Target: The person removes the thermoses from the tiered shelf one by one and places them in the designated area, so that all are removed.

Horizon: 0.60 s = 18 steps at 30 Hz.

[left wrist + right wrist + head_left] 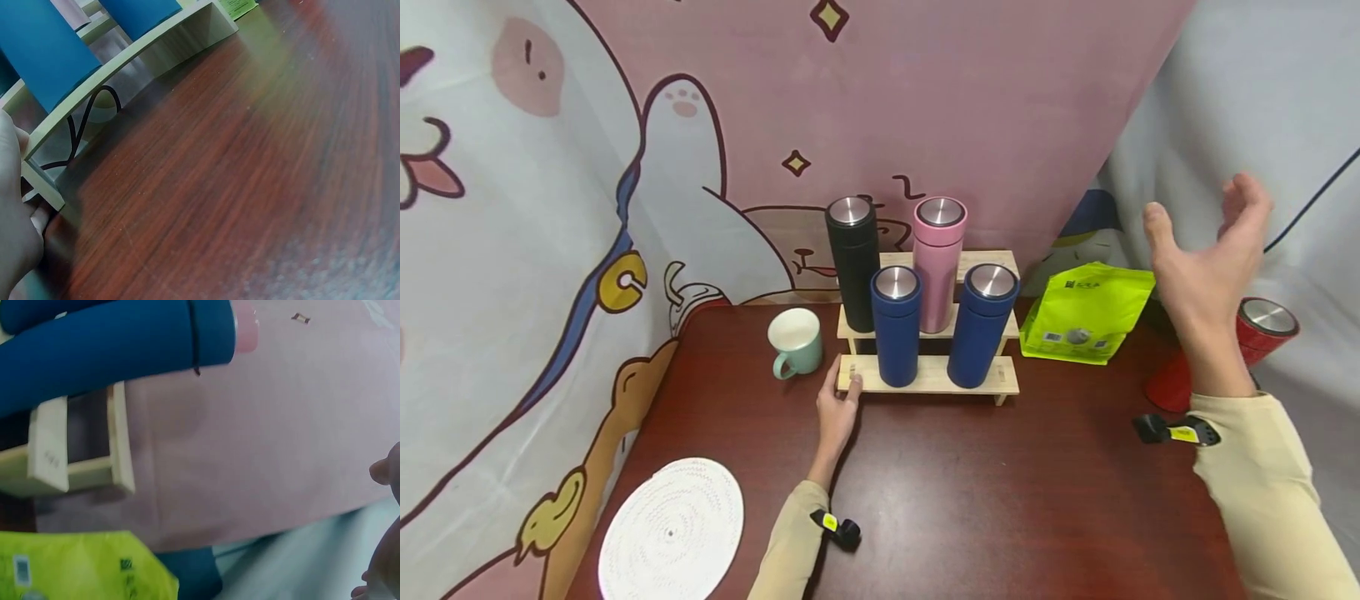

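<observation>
My left hand [837,417] grips the left end of the lowest step of a tiered wooden rack [934,375], thumb on top. In the left wrist view, a finger shows below the rack's end. Two blue thermos bottles [898,337] stand upright on that front step. Behind them, a black thermos [853,267] and a pink thermos [938,279] stand on the middle step. My right hand [1210,267] is raised at the right, thumb and fingers apart, holding nothing. Below it, partly hidden by the forearm, is a red thermos [1262,333].
A light green mug [797,337] stands left of the rack. To the rack's right is a bright yellow-green pouch [1086,317]. A round white woven mat [673,529] lies at the table's [970,492] front left. Printed cloth [1000,108] hangs behind.
</observation>
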Available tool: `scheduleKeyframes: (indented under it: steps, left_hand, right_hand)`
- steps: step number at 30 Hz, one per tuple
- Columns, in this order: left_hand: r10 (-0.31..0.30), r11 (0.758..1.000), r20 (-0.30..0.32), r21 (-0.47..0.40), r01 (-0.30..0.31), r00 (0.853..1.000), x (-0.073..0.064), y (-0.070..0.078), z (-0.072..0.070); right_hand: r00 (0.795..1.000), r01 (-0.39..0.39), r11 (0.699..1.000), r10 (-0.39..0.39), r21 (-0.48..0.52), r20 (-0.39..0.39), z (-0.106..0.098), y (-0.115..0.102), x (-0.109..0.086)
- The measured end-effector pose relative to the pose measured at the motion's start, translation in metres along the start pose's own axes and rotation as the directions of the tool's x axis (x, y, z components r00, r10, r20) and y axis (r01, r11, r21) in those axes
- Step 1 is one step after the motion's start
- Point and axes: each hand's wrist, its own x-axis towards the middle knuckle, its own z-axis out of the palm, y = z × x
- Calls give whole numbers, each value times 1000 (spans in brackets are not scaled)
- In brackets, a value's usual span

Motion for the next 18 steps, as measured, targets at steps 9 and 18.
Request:
scheduleKeyframes:
  steps: [9, 18]
  left_hand:
    - [-12, 1000, -13, -14, 12, 1000, 0, 2, 2]
    - [11, 1000, 13, -7, -11, 1000, -10, 35, -4]
  right_hand:
    - [995, 4, 998, -9, 57, 100, 28, -34, 2]
    - [977, 13, 996, -31, 86, 209, 59, -45, -2]
